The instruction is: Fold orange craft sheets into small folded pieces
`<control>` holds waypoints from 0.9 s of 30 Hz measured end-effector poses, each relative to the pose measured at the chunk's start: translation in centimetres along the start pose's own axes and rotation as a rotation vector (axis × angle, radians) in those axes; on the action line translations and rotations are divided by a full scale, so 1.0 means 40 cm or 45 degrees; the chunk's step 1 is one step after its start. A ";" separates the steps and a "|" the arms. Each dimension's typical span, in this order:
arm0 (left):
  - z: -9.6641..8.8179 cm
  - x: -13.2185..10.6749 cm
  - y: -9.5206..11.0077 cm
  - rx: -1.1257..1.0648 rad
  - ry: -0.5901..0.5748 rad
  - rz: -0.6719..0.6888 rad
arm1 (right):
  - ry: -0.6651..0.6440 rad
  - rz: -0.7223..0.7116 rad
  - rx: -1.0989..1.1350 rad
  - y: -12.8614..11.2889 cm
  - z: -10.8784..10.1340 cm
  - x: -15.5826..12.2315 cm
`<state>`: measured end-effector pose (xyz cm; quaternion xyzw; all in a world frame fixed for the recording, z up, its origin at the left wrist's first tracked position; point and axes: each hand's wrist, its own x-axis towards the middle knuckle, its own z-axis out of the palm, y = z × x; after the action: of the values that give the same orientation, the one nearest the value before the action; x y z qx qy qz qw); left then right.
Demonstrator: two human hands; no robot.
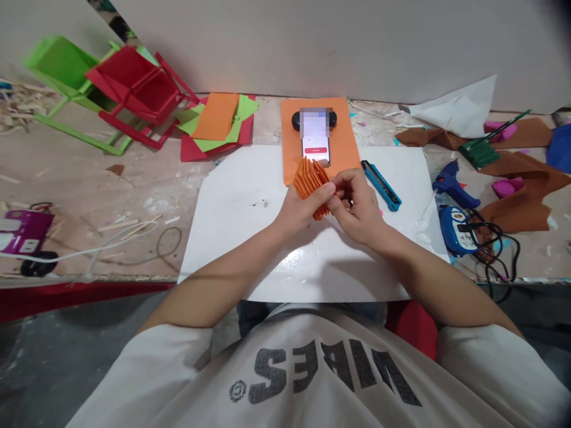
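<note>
An orange accordion-folded paper (pixel 308 178) is held above the white sheet (pixel 236 220), its pleats fanned out at the far end. My left hand (pixel 300 208) is closed around its left side, with the thumb lying across the pleats. My right hand (pixel 357 205) pinches the right edge of the folded paper, fingers curled close to my left thumb. Just beyond the pleats lies a phone (pixel 316 151) on an orange sheet (pixel 292 142). To the right of my right hand is a teal utility knife (pixel 382 185).
Red and green paper chairs (pixel 134 89) stand at the back left, beside stacked coloured paper (pixel 217 119). On the right are a blue glue gun (pixel 455 185), a blue power strip (pixel 458 230) with black cables, and crumpled brown paper (pixel 520 205). A purple power block (pixel 29 230) sits far left.
</note>
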<state>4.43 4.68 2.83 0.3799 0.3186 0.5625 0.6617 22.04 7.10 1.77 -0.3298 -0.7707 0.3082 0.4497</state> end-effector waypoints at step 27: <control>-0.015 0.009 0.032 0.279 -0.378 -0.265 | -0.536 -0.311 -0.376 -0.003 -0.054 0.029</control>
<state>3.35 5.22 3.64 0.4934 0.3146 0.3909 0.7105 23.51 8.31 3.32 -0.2251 -0.9178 0.1977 0.2607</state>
